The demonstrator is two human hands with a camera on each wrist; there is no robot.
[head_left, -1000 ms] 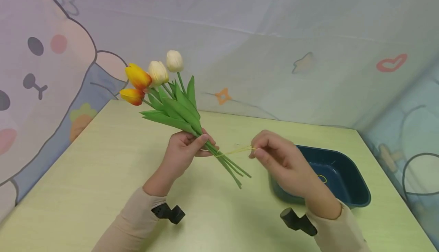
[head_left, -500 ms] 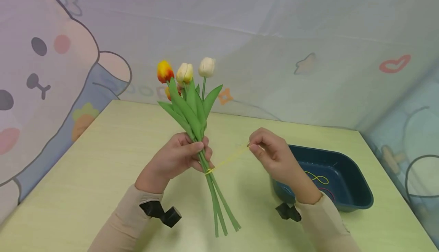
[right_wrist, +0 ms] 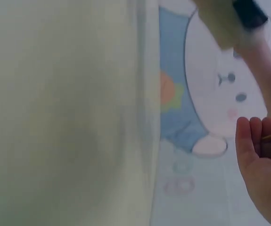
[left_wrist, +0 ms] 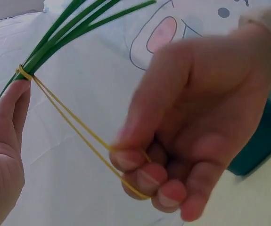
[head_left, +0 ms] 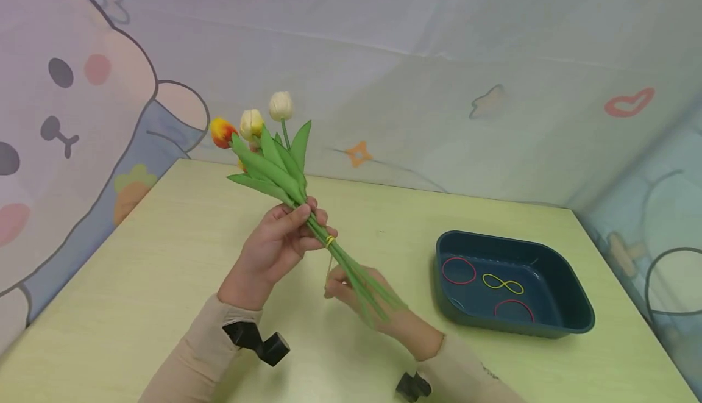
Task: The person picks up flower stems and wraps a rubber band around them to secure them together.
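One tulip bunch (head_left: 274, 174) gripped, left of blue tray (head_left: 559, 287)

Head: left hand (head_left: 265, 244) grips bunch; yellow band (head_left: 329, 241) circles stems (head_left: 342, 258), left of tray. Left wrist: right hand (left_wrist: 189, 110) holds band stretched, fingers (left_wrist: 147, 179) curled. Right wrist: band crosses fingers.

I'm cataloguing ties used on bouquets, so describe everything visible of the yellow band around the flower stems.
The yellow band is thin and smooth-looking, apparently elastic rubber. One end wraps snugly around the green stems, close to the fingers of the left hand, on the side toward the free stem ends. From there, two nearly straight strands stretch, looking taut, to the right hand, whose curled fingers keep the far end in their grip. The number of turns is unclear.
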